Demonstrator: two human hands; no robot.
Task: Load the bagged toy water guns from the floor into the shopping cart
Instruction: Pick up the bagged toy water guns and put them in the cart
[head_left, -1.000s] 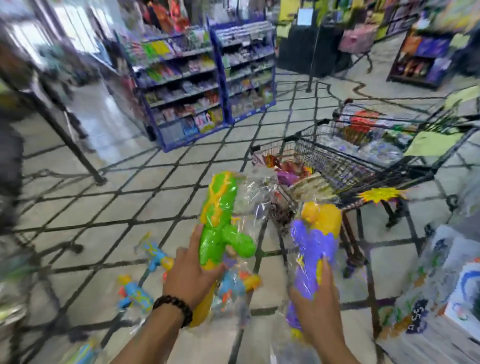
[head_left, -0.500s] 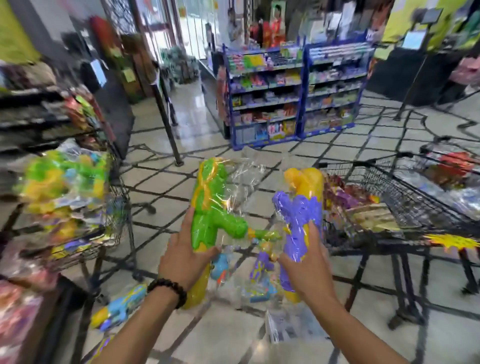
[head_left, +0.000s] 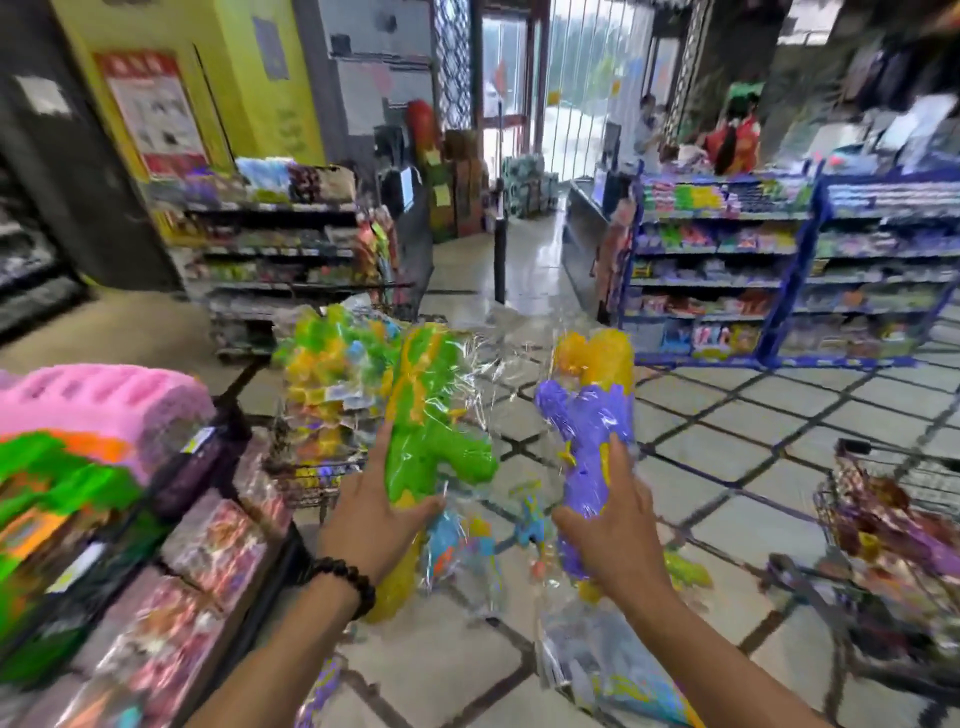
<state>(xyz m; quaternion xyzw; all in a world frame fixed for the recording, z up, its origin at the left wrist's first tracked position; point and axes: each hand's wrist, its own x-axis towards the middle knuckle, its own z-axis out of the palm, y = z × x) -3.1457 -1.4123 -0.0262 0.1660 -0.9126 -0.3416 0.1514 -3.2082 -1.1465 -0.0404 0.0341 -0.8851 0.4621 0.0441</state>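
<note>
My left hand (head_left: 371, 512) grips a bagged green and yellow water gun (head_left: 431, 415), held upright at chest height. My right hand (head_left: 610, 535) grips a bagged purple and yellow water gun (head_left: 587, 431) beside it. Just beyond the green gun stands a wire shopping cart (head_left: 311, 478) piled with bagged green and yellow water guns (head_left: 332, 374). On the tiled floor below my hands lie more bagged guns, a blue one (head_left: 457, 545) and a small blue and yellow one (head_left: 530, 519). A second wire cart (head_left: 883, 509) with packaged goods is at the right edge.
A display of boxed toys (head_left: 171, 597) and a pink plastic item (head_left: 98, 410) runs along my left. Blue shelving (head_left: 779, 270) stands far right, black shelving (head_left: 280, 260) far left. Two people stand at a counter (head_left: 727, 135) near the entrance.
My view has swung left; the cart piled with green and yellow guns now sits straight ahead and the other cart has slid to the right edge. Both hands still hold their guns.
</note>
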